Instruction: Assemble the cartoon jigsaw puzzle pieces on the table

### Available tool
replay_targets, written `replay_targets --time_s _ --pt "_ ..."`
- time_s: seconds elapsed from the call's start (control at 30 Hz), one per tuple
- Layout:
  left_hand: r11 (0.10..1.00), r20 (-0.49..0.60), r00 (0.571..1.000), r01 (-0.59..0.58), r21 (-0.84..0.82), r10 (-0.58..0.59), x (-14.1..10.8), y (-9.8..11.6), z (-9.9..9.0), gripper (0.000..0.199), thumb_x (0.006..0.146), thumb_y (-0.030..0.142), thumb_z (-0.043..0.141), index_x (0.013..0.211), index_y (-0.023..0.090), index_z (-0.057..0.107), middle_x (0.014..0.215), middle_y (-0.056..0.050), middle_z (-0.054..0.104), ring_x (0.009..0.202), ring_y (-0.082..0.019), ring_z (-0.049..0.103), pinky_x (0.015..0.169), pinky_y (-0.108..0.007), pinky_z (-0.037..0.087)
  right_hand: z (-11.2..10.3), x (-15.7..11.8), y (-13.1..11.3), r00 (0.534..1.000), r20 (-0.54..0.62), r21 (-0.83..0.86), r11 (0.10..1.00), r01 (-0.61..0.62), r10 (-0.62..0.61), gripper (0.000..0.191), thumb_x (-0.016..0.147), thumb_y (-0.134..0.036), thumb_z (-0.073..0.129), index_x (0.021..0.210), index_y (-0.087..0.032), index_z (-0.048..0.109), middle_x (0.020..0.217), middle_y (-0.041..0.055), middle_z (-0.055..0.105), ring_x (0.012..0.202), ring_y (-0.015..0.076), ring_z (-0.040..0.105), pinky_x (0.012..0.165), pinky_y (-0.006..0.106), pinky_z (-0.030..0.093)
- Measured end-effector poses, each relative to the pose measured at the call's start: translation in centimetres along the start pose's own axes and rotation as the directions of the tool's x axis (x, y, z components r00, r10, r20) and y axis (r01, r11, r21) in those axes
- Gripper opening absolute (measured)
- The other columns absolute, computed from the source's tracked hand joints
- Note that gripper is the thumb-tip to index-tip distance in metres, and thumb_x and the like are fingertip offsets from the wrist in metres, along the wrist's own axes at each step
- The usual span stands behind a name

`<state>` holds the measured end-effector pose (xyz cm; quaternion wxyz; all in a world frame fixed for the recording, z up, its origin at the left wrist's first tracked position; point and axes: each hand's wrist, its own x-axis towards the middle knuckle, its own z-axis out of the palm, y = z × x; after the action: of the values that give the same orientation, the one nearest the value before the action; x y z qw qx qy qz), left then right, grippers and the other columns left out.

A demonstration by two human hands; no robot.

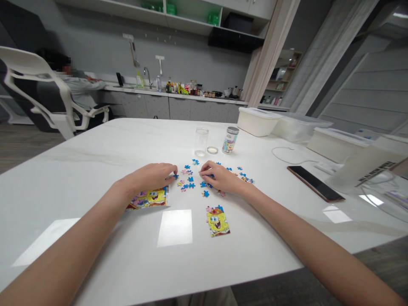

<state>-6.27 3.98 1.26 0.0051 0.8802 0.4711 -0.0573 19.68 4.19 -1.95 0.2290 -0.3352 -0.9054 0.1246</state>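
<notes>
The left hand (153, 175) lies palm down on the glossy white table (95, 170), fingers loosely curled and narrow, fingertips touching a small blue jigsaw piece (175, 176) at the edge of the scatter; its heel partly covers the picture card with a yellow cartoon character (151, 198). The right hand (221, 177) rests on the scattered blue and pink jigsaw pieces (188, 178), fingers bent together over a few of them; whether it pinches one I cannot tell. Nearer the body, apart from both hands, lies the partly joined puzzle section with the same yellow character (217, 221), with bare tabletop around it down to the near edge. Beyond the scatter stand a clear empty plastic jar (201, 141), its round lid (212, 150) just beside, and a second printed jar with a grey cap (230, 140). To the right lie a black phone (315, 183) and white lidded boxes (258, 121). Behind, a white chair (38, 89), a seated person (79, 89) and a kitchen counter (178, 95)
</notes>
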Motion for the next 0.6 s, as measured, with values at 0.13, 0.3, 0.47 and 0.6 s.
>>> replay_targets --time_s 0.13,0.3,0.47,0.6 --pt "1.0 -0.004 1.0 -0.016 0.003 0.016 0.04 -0.13 0.12 0.034 0.089 0.035 0.037 0.113 0.022 0.057 0.11 -0.01 0.068 0.093 -0.023 0.064 0.077 -0.033 0.046 0.18 0.23 0.3 0.992 -0.102 0.087 0.994 -0.062 0.071 0.022 0.088 -0.017 0.052 0.1 -0.018 0.071 0.111 0.009 0.062 0.101 0.017 0.06 0.094 0.035 0.046" --pt "1.0 -0.005 1.0 -0.005 0.0 0.005 -0.01 -0.19 0.12 0.034 0.089 0.034 0.038 0.113 0.022 0.057 0.11 -0.01 0.068 0.092 -0.023 0.064 0.078 -0.033 0.046 0.15 0.28 0.1 0.998 0.019 0.019 0.998 -0.065 0.065 0.025 0.087 -0.015 0.052 0.101 -0.02 0.072 0.114 0.0079 0.067 0.102 0.0185 0.062 0.094 0.036 0.048" --pt "1.0 -0.01 1.0 -0.009 0.005 0.009 0.11 -0.33 0.31 0.036 0.089 0.036 0.037 0.115 0.022 0.057 0.112 -0.01 0.067 0.095 -0.024 0.063 0.079 -0.035 0.047 -0.16 0.22 0.4 0.997 -0.027 -0.02 0.997 -0.076 0.076 0.024 0.088 -0.016 0.051 0.1 -0.02 0.072 0.116 0.0076 0.066 0.105 0.0189 0.06 0.096 0.037 0.046" --pt "1.0 -0.009 1.0 0.002 0.013 -0.002 0.01 -0.39 0.12 0.036 0.089 0.037 0.038 0.116 0.022 0.057 0.112 -0.009 0.067 0.095 -0.023 0.063 0.081 -0.034 0.046 -0.27 0.23 0.91 0.993 -0.08 -0.015 0.996 -0.092 0.091 0.023 0.089 -0.017 0.051 0.102 -0.019 0.07 0.11 0.0078 0.066 0.1 0.0175 0.061 0.094 0.036 0.046"
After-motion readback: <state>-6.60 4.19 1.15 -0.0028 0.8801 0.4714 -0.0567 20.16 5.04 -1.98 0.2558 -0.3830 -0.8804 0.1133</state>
